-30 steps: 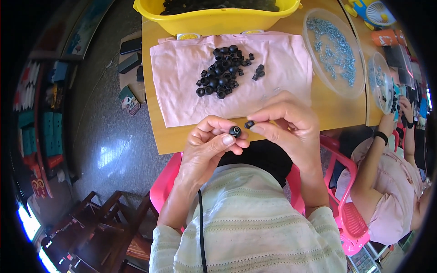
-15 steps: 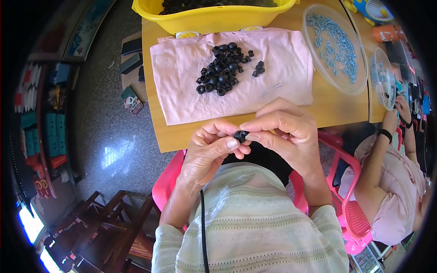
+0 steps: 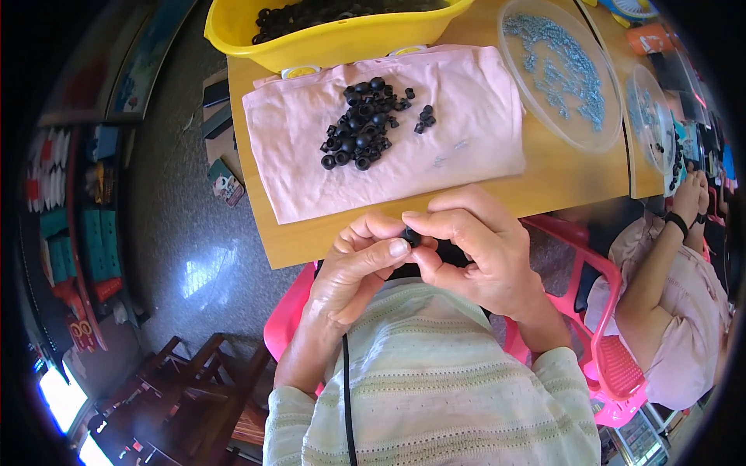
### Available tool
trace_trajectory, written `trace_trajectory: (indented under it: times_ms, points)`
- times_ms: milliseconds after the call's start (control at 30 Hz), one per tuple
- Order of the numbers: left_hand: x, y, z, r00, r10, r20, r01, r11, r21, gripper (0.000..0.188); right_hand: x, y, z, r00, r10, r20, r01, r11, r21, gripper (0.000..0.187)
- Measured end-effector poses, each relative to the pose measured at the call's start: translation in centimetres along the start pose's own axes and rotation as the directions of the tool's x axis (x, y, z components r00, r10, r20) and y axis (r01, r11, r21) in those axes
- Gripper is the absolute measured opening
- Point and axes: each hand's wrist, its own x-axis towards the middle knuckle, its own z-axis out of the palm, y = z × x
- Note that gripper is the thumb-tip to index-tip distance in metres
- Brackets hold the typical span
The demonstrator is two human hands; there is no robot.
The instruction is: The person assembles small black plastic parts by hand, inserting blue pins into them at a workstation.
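Note:
In front of my waist, just off the table's front edge, my left hand (image 3: 353, 268) pinches a small round black part (image 3: 412, 236) between thumb and fingers. It looks like smooth plastic or rubber; fingertips hide most of it. From the other side my right hand (image 3: 483, 252) also grips it, index fingertip on top and thumb below. Beyond my hands, a pile of black ball- and ring-shaped parts (image 3: 357, 132) lies on a pink cloth (image 3: 287, 182). A little cluster of smaller black parts (image 3: 424, 119) sits to its right, with a few tiny silvery pieces (image 3: 460, 145) nearer me.
A yellow tub (image 3: 334, 40) full of black parts stands at the table's back. To the right is a clear round tray (image 3: 544, 116) holding many small bluish metal pieces, and a second tray (image 3: 663, 155) beyond it. A co-worker (image 3: 660, 303) sits at my right.
My right thumb has slid lower off the black part's front, and its fingers have shifted slightly. The view has turned a little, so the table's contents appear further left.

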Motion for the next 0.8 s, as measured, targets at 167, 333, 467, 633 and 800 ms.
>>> trace_trajectory:
  times_ms: [167,333,467,633,800]
  points:
    - [-0.3,0.0,0.7,0.996,0.051,-0.070,-0.046,0.996,0.070,0.010,-0.1,0.4,-0.2,0.993,-0.112,-0.032,0.111,0.993,-0.044,0.035]
    - [-0.6,1.0,1.5,0.994,0.081,-0.070,-0.071,0.987,0.145,0.013,-0.2,0.3,-0.2,0.971,-0.235,-0.036,0.232,0.970,-0.076,0.033]
    - [0.2,2.1,2.1,0.987,0.141,-0.078,-0.104,0.926,0.364,0.017,0.5,0.5,-0.9,0.966,-0.251,-0.060,0.243,0.963,-0.120,0.037]
    - [2.8,8.2,6.3,0.959,0.242,0.146,-0.276,0.689,0.670,0.021,0.1,0.7,-2.5,0.988,0.077,-0.133,-0.069,0.996,0.064,0.052]
    - [12.3,19.2,14.1,0.770,0.468,0.433,-0.566,0.188,0.803,0.019,-2.1,1.2,-4.4,0.932,0.323,-0.166,-0.329,0.944,-0.010,0.043]
